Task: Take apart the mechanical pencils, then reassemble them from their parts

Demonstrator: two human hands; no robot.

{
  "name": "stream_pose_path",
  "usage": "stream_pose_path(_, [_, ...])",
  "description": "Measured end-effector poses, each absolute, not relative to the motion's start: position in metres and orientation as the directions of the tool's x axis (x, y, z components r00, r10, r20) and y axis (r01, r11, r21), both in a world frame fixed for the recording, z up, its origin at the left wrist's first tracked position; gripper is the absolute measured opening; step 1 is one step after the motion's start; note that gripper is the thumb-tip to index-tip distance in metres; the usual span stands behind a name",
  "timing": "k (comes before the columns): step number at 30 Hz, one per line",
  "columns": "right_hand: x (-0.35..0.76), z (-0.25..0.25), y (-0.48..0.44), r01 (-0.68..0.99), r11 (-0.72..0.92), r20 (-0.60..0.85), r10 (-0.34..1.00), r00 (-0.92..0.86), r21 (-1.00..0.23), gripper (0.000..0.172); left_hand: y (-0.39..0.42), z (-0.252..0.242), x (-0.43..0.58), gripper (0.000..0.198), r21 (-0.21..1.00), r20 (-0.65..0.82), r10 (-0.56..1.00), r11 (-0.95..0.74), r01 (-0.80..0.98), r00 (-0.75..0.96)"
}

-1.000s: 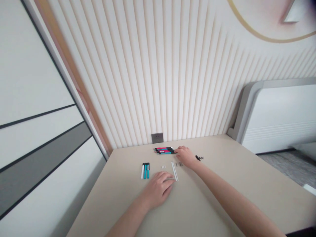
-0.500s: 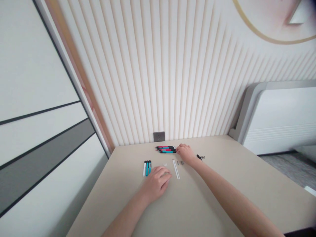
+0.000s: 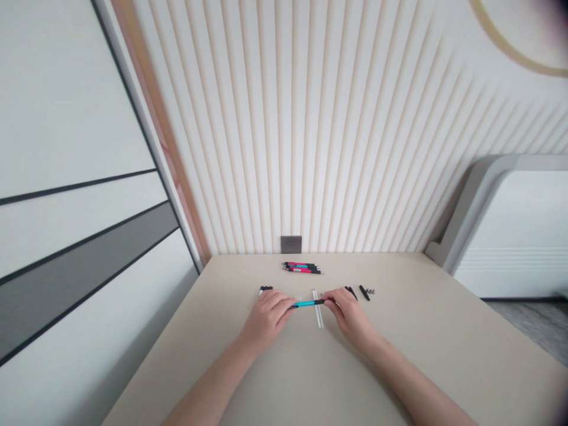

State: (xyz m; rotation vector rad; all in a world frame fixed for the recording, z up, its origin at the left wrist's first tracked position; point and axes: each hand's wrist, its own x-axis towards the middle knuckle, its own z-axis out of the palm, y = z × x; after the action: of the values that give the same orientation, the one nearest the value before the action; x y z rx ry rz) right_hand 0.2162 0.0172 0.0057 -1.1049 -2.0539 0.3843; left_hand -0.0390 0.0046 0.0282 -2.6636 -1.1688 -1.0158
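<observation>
A blue pen with a black grip (image 3: 305, 304) lies crosswise between my two hands, above the table. My left hand (image 3: 265, 316) pinches its left end. The black right end is between the fingers of my right hand (image 3: 348, 310). Beneath the pen are thin white tubes (image 3: 319, 319), which look like refills. Black-ended pen barrels (image 3: 266, 289) stick out behind my left hand, mostly hidden by it. Tiny pale parts (image 3: 297, 297) lie just beyond the pen.
Several red, blue and black pens (image 3: 302, 268) lie in a pile near the wall. Black pen parts (image 3: 364, 293) and small grey springs or coils (image 3: 371, 291) lie to the right of my right hand. A dark socket (image 3: 291, 244) is on the ribbed wall behind the beige table (image 3: 275, 384).
My right hand has come back from the pen pile toward me, and a blue pen from there is now held between both hands. The view has shifted slightly.
</observation>
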Motion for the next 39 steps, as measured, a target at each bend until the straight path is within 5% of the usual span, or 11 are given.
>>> stream_pose_path(11, [0.213,0.008,0.010,0.519,0.585,0.453,0.811,-0.370,-0.623,0.025,0.013,0.021,-0.050,0.008,0.237,0.572,0.672,-0.685,0.689,0.471])
stream_pose_path(21, [0.216,0.006,0.015,0.514,0.513,0.371,0.857,-0.359,-0.687,0.033,0.017,0.015,-0.051,0.009,0.452,0.584,0.729,-0.658,0.602,0.358])
stream_pose_path(29, [0.216,0.007,0.016,0.447,0.294,0.181,0.943,-0.279,-0.845,0.045,0.019,0.013,-0.055,0.009,0.471,0.642,0.708,-0.668,0.577,0.295])
stream_pose_path(39, [0.218,0.005,0.020,0.544,0.304,0.213,0.951,-0.225,-0.782,0.045,0.018,0.013,-0.049,0.013,0.391,0.720,0.610,-0.750,0.533,0.330])
